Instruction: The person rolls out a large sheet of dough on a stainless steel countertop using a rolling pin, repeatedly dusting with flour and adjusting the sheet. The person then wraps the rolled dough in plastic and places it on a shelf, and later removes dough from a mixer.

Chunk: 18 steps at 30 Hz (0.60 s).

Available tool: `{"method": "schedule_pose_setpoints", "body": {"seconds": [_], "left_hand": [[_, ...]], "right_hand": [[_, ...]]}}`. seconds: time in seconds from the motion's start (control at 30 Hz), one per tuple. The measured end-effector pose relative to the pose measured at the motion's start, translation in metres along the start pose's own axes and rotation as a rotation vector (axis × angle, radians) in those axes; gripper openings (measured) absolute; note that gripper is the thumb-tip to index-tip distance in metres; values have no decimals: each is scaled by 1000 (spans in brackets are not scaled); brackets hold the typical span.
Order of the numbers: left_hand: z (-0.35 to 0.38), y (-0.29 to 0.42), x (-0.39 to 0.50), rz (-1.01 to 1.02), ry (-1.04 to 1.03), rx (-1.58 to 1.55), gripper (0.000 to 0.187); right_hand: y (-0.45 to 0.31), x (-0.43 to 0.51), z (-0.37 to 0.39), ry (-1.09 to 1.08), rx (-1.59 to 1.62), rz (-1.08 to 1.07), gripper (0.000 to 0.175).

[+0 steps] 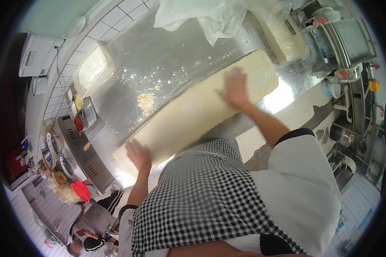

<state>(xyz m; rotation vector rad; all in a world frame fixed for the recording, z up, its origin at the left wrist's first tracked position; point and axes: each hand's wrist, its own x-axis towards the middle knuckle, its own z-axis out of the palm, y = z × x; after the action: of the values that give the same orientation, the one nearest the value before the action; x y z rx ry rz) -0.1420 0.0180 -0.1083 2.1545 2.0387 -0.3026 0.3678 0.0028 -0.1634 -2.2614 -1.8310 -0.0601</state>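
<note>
A long, flat sheet of pale dough stretches diagonally across the metal worktop, along the edge nearest my body. On its left end rests my left hand, fingers spread and palm down. My right hand is over the dough toward its right end, fingers apart and blurred by motion; whether it presses on the surface cannot be made out. Neither hand grips anything. Beyond the dough, loose flour and a small heap of crumbs lie scattered on the metal.
A white tub of flour stands by the tiled wall. Crumpled clear plastic sheeting lies at the back, beside a plastic-covered block of dough. A tool with a wooden handle lies at left. Another person sits at lower left.
</note>
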Motion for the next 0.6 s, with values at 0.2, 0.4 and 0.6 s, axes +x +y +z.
{"method": "schedule_pose_setpoints", "body": {"seconds": [0.2, 0.4, 0.6], "left_hand": [[27, -93, -4, -497, 68, -117, 83], [28, -154, 6, -597, -122, -618, 63], [-2, -177, -3, -446, -511, -1804, 51]], "right_hand": [[-176, -24, -26, -250, 405, -324, 78], [9, -31, -24, -164, -75, 128, 75], [-49, -62, -5, -144, -74, 251, 78]]}}
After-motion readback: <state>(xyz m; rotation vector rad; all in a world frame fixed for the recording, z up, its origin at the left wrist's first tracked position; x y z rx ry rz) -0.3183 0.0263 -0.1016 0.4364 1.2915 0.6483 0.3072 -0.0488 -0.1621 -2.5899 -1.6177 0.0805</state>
